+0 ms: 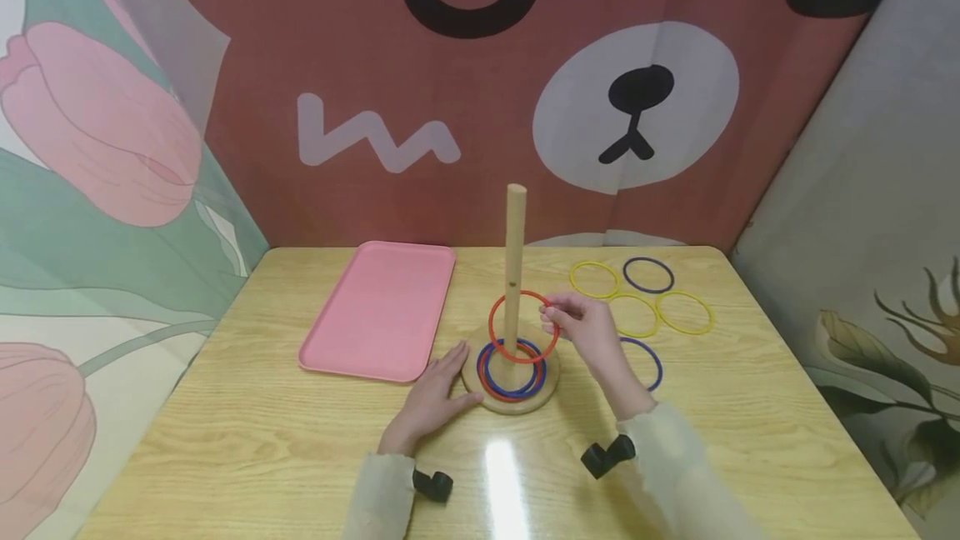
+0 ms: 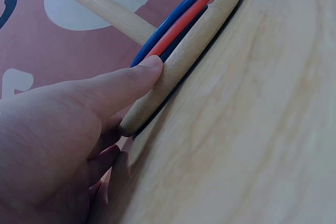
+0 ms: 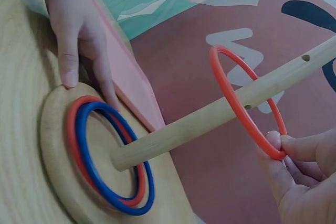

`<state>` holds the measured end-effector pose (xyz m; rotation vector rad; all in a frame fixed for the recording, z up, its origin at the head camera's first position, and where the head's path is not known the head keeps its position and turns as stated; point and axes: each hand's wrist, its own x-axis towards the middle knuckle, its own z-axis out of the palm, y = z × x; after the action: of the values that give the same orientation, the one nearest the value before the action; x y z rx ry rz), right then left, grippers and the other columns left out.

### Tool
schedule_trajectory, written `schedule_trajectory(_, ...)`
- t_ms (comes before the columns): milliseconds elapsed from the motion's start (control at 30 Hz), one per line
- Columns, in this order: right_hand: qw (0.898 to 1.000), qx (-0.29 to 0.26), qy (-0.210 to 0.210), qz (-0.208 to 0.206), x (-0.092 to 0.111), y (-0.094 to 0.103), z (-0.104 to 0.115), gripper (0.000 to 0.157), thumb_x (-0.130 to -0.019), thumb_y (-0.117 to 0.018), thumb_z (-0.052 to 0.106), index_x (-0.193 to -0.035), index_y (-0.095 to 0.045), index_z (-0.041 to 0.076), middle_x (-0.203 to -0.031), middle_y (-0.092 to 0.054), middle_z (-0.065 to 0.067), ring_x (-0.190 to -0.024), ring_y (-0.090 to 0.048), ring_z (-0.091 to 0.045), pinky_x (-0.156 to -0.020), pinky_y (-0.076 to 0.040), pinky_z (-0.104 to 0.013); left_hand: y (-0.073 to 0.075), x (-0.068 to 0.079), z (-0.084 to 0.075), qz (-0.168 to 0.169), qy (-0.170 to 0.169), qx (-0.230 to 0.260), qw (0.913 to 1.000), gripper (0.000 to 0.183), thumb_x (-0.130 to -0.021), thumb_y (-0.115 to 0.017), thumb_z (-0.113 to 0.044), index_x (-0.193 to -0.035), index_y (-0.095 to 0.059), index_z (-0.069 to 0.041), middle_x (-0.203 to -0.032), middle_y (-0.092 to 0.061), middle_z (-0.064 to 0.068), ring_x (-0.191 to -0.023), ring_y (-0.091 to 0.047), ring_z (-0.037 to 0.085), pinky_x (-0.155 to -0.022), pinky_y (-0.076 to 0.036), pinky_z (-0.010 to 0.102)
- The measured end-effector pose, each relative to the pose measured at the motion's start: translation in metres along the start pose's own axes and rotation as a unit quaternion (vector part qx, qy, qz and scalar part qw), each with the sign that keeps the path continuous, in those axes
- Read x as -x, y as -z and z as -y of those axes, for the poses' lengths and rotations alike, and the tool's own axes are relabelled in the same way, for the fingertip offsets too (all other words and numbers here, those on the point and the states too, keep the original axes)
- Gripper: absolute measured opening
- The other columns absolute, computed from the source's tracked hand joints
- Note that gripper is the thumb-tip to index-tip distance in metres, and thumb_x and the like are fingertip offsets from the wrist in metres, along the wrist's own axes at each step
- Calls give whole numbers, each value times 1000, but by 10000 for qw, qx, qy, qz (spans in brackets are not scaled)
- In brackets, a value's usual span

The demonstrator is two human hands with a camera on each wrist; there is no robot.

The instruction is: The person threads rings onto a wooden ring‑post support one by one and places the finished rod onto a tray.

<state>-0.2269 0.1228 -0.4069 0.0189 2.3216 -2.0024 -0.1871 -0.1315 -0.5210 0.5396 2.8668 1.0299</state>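
A wooden peg [image 1: 514, 248] stands upright on a round base [image 1: 512, 407]. My right hand [image 1: 588, 327] pinches a red ring [image 3: 239, 109] by its edge between thumb and fingers. The peg passes through this ring, which hangs tilted above the base. Down on the base, around the peg's foot, lie a blue ring [image 3: 150, 182], a red ring [image 3: 72, 140] under it and another blue one lowest. My left hand [image 1: 431, 401] rests against the base's left side, its thumb on the rim and its fingers stretched along the edge.
A pink tray [image 1: 378, 307] lies left of the base. On the right of the table are several loose rings: yellow ones [image 1: 595, 262], a blue one [image 1: 648, 258] at the back, and another blue ring [image 1: 661, 369] beside my right wrist. A printed curtain [image 1: 337, 207] hangs behind.
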Motion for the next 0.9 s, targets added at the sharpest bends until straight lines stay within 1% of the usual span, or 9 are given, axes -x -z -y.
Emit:
schedule_trajectory(100, 10000, 61, 46, 11, 1, -1, -5, 27, -94, -59, 1, -120, -62, -8, -110, -68, -23, -85, -69, -9, -75, -60, -20, 0, 0, 0, -11, -3, -28, 10000, 87, -88, -64, -51, -153, -25, -8, -161, -24, 9, -149, -24, 28, -124, -16, 49)
schedule_trajectory(300, 9998, 161, 32, -84, 1, -5, -16, 26, -93, -61, 2, -118, -64, -6, -108, -68, -23, -83, -70, -10, -74, -60, -20, -3, -2, 3, -24, -38, -103, 9999, 86, -88, -63, -51, -153, -26, -8, -161, -24, 9, -149, -25, 28, -124, -17, 49)
schedule_trajectory(433, 9994, 285, 130, -109, 1, -7, -24, 26, -92, -62, 1, -116, -64, -8, -106, -69, -25, -83, -70, -14, -72, -61, -21, -2, -1, 2, -18, 5, -77, 10000, 86, -88, -63, -51, -153, -26, -9, -161, -24, 8, -149, -24, 28, -124, -16, 49)
schedule_trajectory(500, 9987, 443, 207, -117, 1, -8, -28, 25, -92, -62, 1, -115, -65, -8, -106, -69, -26, -84, -71, -18, -71, -61, -21, -2, -1, 2, -17, 20, -51, 10000, 86, -88, -63, -51, -153, -26, -9, -161, -24, 8, -149, -24, 28, -124, -17, 49)
schedule_trajectory(633, 9957, 857, 268, -211, 2, -11, -35, 23, -91, -64, 4, -112, -67, -5, -103, -71, -21, -85, -71, -22, -68, -59, -18, -1, -1, 2, -9, 33, -13, 10000, 85, -88, -63, -51, -153, -27, -9, -161, -24, 8, -149, -24, 28, -124, -16, 49)
schedule_trajectory(733, 9940, 1031, 256, -248, 2, -13, -40, 23, -91, -65, 5, -111, -68, -4, -102, -72, -21, -83, -71, -19, -66, -58, -16, -2, -1, 2, 0, 39, -13, 10000, 85, -88, -64, -51, -153, -27, -9, -161, -24, 8, -149, -24, 27, -124, -16, 49)
schedule_trajectory(900, 9953, 916, 182, -260, 2, -17, -49, 22, -89, -64, -1, -110, -67, -7, -99, -71, -23, -77, -68, -12, -67, -60, -19, -2, -1, 3, -13, 43, -40, 10000, 85, -88, -64, -50, -153, -28, -10, -161, -25, 7, -149, -24, 27, -124, -16, 49)
